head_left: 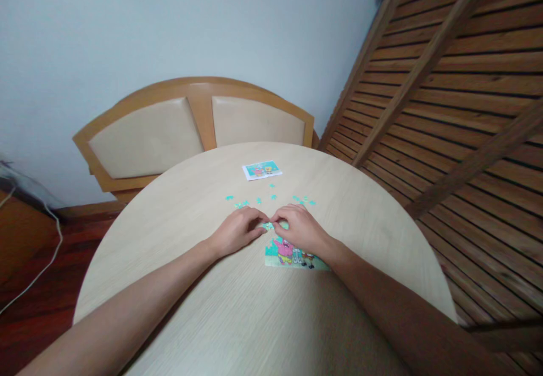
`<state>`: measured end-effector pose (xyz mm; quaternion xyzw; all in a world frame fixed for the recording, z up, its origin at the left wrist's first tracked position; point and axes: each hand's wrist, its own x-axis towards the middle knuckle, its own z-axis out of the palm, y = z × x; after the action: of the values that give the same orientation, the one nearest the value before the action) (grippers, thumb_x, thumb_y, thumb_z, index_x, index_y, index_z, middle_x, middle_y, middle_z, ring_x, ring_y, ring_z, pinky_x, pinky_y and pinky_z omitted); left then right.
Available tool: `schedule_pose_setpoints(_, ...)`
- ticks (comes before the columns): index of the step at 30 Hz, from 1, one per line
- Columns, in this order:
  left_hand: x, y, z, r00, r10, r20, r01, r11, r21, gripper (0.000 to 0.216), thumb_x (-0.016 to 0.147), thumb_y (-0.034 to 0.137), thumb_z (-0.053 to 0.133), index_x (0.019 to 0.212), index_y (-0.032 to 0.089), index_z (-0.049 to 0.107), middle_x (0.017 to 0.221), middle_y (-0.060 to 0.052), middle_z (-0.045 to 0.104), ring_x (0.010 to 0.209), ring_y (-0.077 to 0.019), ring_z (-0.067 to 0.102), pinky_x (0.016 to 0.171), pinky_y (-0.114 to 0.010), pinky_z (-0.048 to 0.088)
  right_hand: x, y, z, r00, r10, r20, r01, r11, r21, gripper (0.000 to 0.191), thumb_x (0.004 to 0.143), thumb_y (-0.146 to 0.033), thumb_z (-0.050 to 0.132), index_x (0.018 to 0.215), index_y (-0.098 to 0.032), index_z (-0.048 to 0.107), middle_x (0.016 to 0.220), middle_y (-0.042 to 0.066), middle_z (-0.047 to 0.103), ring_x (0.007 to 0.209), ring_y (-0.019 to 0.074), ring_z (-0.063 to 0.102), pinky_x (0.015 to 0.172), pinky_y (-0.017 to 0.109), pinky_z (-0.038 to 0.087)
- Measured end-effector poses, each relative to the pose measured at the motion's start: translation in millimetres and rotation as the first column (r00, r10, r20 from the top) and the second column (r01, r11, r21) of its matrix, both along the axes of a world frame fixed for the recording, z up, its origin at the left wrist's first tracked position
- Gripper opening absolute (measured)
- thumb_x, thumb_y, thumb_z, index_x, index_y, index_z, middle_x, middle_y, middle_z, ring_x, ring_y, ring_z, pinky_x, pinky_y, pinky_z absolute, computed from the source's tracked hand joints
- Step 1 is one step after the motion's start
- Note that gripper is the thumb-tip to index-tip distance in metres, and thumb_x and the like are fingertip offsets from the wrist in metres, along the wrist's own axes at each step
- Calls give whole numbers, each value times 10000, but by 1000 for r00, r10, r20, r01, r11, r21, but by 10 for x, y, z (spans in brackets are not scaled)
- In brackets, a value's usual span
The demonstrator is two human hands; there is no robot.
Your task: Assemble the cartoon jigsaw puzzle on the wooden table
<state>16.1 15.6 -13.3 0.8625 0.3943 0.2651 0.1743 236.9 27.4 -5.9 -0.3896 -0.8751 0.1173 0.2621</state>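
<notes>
Left hand (235,230) and right hand (303,229): thumbs and fingertips close together, pinching small teal section (268,226) at upper left of partly built puzzle (285,251). Right wrist hides some of puzzle. Loose teal pieces (259,201) lie scattered beyond puzzle; picture card (262,170) lies farther beyond. Round table (190,308) is under puzzle. Padded backrest (146,135) stands well beyond puzzle, slatted wooden panel (445,87) well to right of it.
</notes>
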Motion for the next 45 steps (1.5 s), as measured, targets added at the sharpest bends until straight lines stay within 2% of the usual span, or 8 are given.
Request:
schedule_pose_setpoints(5, 4, -3, 6, 1000, 9, -12, -9, 1000, -2, 151, 932, 267, 665, 1075, 224, 688, 967, -32, 724, 917, -210, 643, 846, -344, 490, -21, -14, -16, 999, -3, 51, 0, 999, 50, 110, 820, -99, 667, 835, -192, 724, 859, 29, 746, 878, 200, 659, 843, 322, 414)
schedule_pose_setpoints(14, 8, -13, 6, 1000, 8, -17, -8, 1000, 0, 153, 931, 266, 672, 1079, 231, 690, 960, -28, 725, 931, -209, 649, 862, -346, 501, 5, -25, 37, 994, 4, 110, -8, 999, 37, 122, 840, -121, 667, 870, -198, 755, 914, 40, 738, 905, 203, 655, 856, 329, 421)
schedule_pose_setpoints(20, -19, -10, 20, 998, -60, -33, 63, 995, 76, 161, 982, 318, 608, 1077, 211, 681, 1011, -53, 714, 971, -208, 642, 910, -364, 504, 89, 14, 65, 999, 28, 39, -29, 999, 17, 149, 881, -147, 650, 963, -207, 759, 975, 32, 757, 935, 191, 678, 871, 308, 454)
schedule_pose_setpoints(25, -54, -19, 54, 973, -196, -124, 213, 967, 139, 241, 1023, 308, 527, 1181, 209, 681, 1152, -90, 684, 1079, -223, 621, 982, -404, 491, 405, 165, 118, 994, -108, 25, 107, 993, 44, 148, 925, -182, 615, 951, -216, 756, 984, 30, 761, 939, 193, 688, 870, 315, 478)
schedule_pose_setpoints(29, -58, -27, 88, 967, -204, -153, 227, 961, 155, 266, 1042, 271, 471, 1162, 204, 699, 1149, -93, 693, 1072, -222, 624, 979, -411, 497, 719, 345, 87, 949, -316, 15, 315, 948, 36, 189, 917, -170, 591, 1004, -201, 757, 1021, 58, 755, 935, 210, 688, 847, 323, 503)
schedule_pose_setpoints(33, -70, -24, 90, 964, -216, -155, 240, 958, 155, 282, 1046, 253, 450, 1185, 206, 690, 1172, -94, 691, 1082, -220, 626, 982, -411, 501, 890, 460, 0, 900, -434, 20, 434, 901, 14, 218, 905, -170, 583, 1032, -186, 759, 1062, 81, 753, 934, 214, 693, 866, 324, 518)
schedule_pose_setpoints(40, -80, -19, 92, 950, -248, -188, 278, 948, 154, 294, 1046, 255, 461, 1252, 216, 666, 1236, -92, 688, 1149, -227, 619, 1027, -427, 481, 839, 479, -79, 914, -403, 53, 403, 915, 2, 208, 918, -235, 598, 1047, -192, 755, 1117, 87, 734, 1043, 221, 682, 961, 326, 503)
schedule_pose_setpoints(45, -76, -23, 104, 945, -270, -182, 298, 943, 150, 314, 1051, 251, 445, 1278, 216, 659, 1253, -95, 694, 1168, -229, 620, 1041, -437, 480, 799, 467, -73, 929, -360, 91, 360, 933, 7, 206, 925, -245, 602, 1055, -204, 756, 1111, 81, 726, 1021, 217, 675, 935, 324, 506)
